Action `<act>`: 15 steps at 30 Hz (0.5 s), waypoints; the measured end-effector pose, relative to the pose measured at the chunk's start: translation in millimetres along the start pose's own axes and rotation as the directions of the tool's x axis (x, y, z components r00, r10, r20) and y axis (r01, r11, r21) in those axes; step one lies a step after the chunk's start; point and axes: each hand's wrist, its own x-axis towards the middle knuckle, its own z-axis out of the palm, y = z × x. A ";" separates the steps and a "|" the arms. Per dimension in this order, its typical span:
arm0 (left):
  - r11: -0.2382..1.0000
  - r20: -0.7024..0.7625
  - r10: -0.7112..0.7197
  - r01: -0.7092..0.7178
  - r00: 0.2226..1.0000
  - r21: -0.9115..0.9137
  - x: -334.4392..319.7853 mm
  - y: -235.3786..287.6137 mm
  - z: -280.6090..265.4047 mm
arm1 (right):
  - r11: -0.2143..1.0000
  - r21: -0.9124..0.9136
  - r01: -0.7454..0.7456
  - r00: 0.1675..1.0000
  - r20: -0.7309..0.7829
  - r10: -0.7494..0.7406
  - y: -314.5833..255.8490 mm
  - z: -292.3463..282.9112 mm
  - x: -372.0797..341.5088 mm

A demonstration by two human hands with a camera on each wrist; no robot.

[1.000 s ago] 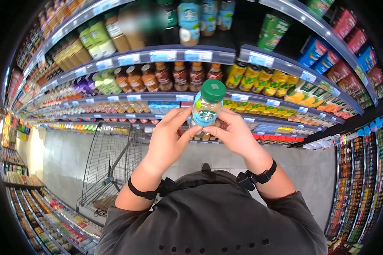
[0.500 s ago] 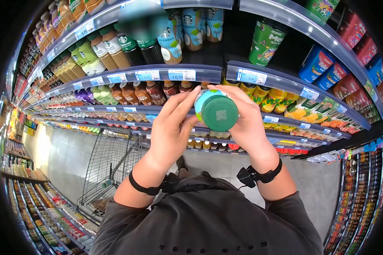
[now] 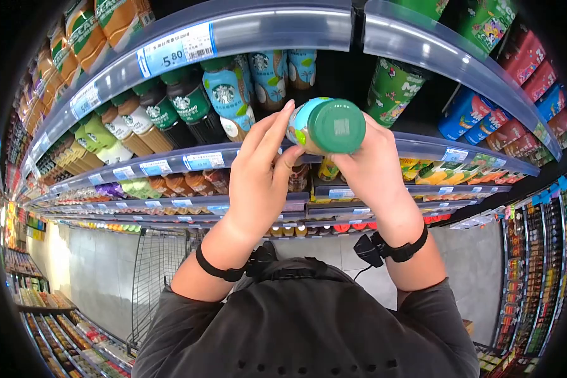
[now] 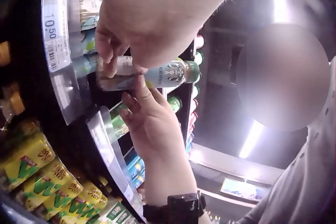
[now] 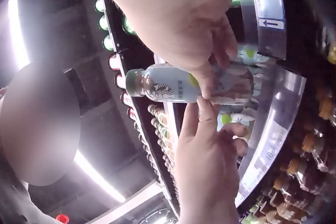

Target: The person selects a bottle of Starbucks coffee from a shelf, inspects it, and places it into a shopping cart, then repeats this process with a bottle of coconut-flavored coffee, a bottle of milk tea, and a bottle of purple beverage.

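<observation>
Between both hands a coffee drink bottle is held up, its green cap tipped toward the head camera. Its light blue label and round logo show in the left wrist view. My left hand holds the bottle from the left, thumb under it and fingers along its side. From the right, my right hand grips it, with its fingers largely hidden behind the cap in the head view. Seen from the right wrist, the thumbs meet at the label of the bottle, and fingers curl around its lower part.
Matching blue-labelled bottles and dark bottles stand on the shelf ahead. Green cups are to the right. A shelf rail with price tags runs overhead. A wire shopping cart stands at lower left.
The bottle has tipped from nearly upright so that its cap points at the head camera, and both hands have risen with it. The shelves now look closer, and the cart is more hidden.
</observation>
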 end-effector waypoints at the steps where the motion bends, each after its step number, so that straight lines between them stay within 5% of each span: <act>1: 0.999 0.019 0.000 -0.001 1.000 0.033 3.2 -4.9 0.2 | 1.000 -0.015 -0.024 1.000 0.004 0.024 3.0 0.9 4.8; 10: 0.999 0.025 0.001 -0.003 1.000 0.046 24.0 -29.0 4.1 | 0.990 -0.115 -0.081 0.992 0.090 0.092 20.7 9.5 34.4; 15: 0.965 0.096 0.027 -0.051 0.995 0.256 21.2 -31.2 -0.5 | 0.978 -0.059 -0.200 0.950 0.231 0.208 21.2 6.9 43.8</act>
